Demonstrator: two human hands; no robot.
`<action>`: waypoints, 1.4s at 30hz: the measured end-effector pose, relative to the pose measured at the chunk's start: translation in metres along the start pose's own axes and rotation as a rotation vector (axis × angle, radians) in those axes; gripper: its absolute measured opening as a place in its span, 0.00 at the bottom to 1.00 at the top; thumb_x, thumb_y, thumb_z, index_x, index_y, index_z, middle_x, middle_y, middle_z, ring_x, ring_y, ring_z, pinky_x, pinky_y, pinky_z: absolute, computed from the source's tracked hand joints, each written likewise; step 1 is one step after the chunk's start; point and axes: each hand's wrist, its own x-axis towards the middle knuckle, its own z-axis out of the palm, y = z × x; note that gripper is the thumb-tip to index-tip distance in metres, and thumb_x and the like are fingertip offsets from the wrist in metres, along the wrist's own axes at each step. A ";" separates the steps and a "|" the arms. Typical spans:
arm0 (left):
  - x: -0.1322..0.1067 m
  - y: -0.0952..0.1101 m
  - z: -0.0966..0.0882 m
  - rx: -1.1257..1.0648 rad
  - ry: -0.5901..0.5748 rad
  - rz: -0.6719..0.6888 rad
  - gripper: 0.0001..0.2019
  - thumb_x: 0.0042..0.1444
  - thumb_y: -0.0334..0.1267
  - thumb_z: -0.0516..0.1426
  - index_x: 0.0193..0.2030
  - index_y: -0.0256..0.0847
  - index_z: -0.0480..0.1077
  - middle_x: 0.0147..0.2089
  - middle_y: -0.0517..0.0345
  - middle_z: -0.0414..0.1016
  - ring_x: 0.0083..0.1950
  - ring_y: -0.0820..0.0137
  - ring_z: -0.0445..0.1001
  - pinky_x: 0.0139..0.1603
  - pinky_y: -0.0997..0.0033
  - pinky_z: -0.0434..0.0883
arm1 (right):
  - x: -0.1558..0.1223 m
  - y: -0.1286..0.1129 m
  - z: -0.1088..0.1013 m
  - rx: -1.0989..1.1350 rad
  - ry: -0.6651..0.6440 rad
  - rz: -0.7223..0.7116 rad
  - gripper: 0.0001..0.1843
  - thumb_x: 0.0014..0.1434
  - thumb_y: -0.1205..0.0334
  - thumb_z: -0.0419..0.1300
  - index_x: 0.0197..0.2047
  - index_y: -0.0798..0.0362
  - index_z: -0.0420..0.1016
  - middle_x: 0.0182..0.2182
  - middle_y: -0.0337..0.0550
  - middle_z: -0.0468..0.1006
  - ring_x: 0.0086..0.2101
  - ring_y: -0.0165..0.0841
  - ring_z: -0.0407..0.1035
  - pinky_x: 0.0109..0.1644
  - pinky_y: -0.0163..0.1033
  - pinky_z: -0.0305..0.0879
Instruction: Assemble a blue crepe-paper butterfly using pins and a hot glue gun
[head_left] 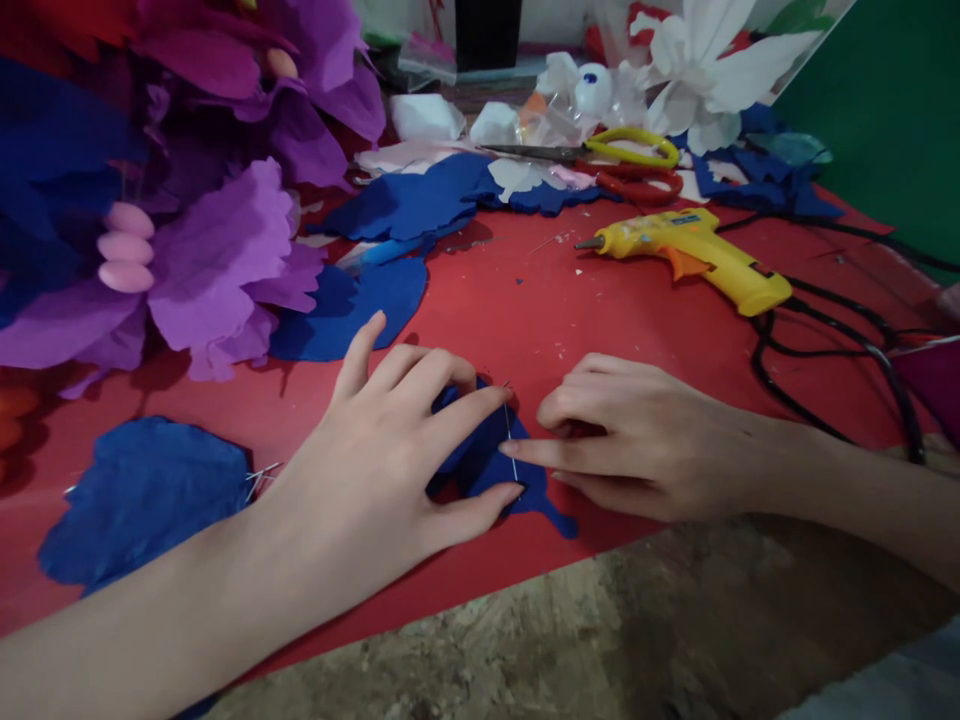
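My left hand (397,440) lies spread over a blue crepe-paper petal (480,460) with a narrow tail. Its index fingertip and thumb tip press near the two ends of a thin pale wire (511,430) lying across the petal. My right hand (630,440) reaches in from the right. Its index finger is stretched out and touches the middle of the wire, while its other fingers are partly curled. Part of the petal is hidden beneath my left hand. Left of my forearm sits a blue paper piece (142,500) with wire ends (262,480) sticking out.
A yellow glue gun (690,250) with a black cord (840,330) rests at the right. Behind are scissors (600,150) and blue paper cutouts (412,200). Purple paper flowers (225,260) crowd the left; a white flower (705,65) stands at the back. Red sheeting (525,300) covers the worktop.
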 end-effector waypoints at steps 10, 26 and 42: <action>0.002 0.002 0.000 0.038 -0.014 0.022 0.22 0.54 0.53 0.57 0.51 0.41 0.69 0.44 0.51 0.73 0.47 0.55 0.71 0.64 0.32 0.52 | -0.001 0.001 0.001 -0.002 0.002 -0.001 0.20 0.68 0.64 0.42 0.52 0.54 0.73 0.35 0.45 0.72 0.32 0.31 0.61 0.37 0.39 0.56; 0.001 0.001 0.002 0.015 0.013 0.005 0.27 0.54 0.53 0.56 0.55 0.39 0.65 0.46 0.50 0.73 0.49 0.55 0.70 0.66 0.36 0.51 | 0.000 0.002 -0.001 -0.035 -0.006 -0.018 0.20 0.68 0.64 0.41 0.52 0.54 0.72 0.34 0.45 0.72 0.32 0.31 0.60 0.36 0.38 0.54; -0.001 -0.001 0.005 -0.033 0.042 -0.013 0.24 0.53 0.52 0.57 0.52 0.40 0.71 0.44 0.52 0.74 0.48 0.57 0.71 0.67 0.38 0.51 | -0.039 0.047 -0.061 -0.393 0.198 1.027 0.12 0.53 0.59 0.57 0.40 0.55 0.74 0.38 0.51 0.72 0.34 0.36 0.67 0.38 0.44 0.64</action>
